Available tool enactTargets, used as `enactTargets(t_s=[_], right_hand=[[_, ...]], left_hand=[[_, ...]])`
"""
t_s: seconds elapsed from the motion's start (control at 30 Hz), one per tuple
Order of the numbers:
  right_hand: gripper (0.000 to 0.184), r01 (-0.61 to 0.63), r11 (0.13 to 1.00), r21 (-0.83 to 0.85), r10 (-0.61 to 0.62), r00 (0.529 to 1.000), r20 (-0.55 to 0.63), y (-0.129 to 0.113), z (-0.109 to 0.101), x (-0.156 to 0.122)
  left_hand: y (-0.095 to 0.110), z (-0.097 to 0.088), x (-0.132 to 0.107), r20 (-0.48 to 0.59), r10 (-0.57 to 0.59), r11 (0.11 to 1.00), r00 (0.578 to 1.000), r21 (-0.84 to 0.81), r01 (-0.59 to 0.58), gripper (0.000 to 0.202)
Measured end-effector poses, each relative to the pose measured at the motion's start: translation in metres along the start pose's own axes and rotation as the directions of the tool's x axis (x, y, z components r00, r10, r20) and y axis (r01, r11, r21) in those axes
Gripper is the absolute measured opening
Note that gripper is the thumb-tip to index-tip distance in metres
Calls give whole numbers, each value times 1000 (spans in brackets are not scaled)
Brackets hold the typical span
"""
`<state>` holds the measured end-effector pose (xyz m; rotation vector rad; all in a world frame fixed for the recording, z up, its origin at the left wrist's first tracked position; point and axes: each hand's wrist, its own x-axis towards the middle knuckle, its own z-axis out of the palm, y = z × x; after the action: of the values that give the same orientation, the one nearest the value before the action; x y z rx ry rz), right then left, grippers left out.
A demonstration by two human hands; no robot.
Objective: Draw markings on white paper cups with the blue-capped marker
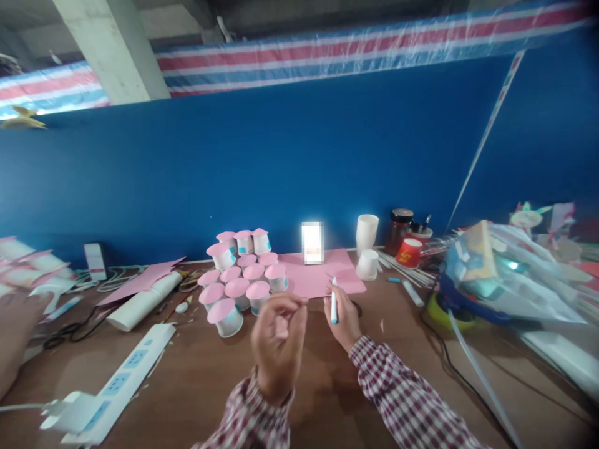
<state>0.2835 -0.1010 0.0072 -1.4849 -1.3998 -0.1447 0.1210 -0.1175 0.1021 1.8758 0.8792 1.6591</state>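
Marker (334, 305), one: white, blue at the lower end, centre of frame and slightly right; long axis nearly upright in the picture. Held by the fingers of my right grip (348, 317), upper end pointing at the pink sheet.

Left grip (279, 349), one: raised left of the marker, fingers curled, thumb and forefinger tips close together; whether anything thin sits between them, I cannot tell. The marker lies to the right of these fingertips, apart from them.

Pink sheet (309, 280), one: flat on the desk (322, 393), just above my grips in the frame; its right corner reaches past the marker.

Lidded cups (228, 317), one cluster: pink discs on top, left of centre, bounding my left side closely.

White cup (367, 265), one: at the sheet's right edge, near my right grip, with a taller white stack (366, 232) behind it.

Brown desk surface: runs between my sleeves toward the bottom edge.

Blue partition (290, 156): behind everything, upper frame.

Power strip (124, 377), one: lower left, well apart from both my grips.
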Motion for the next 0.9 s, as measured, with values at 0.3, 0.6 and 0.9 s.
enactTargets(t_s=[0.3,0.6,0.9], right_hand=[[29,-19,1000,-15,19,1000,-11,0,3,-2],[34,-33,999,-4,33,996,88,0,3,-1],[35,61,998,-17,-57,981,185,7,2,-8]], left_hand=[[-110,52,-4,238,-325,946,915,105,308,35],[-97,57,-11,434,-355,918,828,-7,397,43],[-93,55,-9,561,-313,906,766,-66,419,43]])
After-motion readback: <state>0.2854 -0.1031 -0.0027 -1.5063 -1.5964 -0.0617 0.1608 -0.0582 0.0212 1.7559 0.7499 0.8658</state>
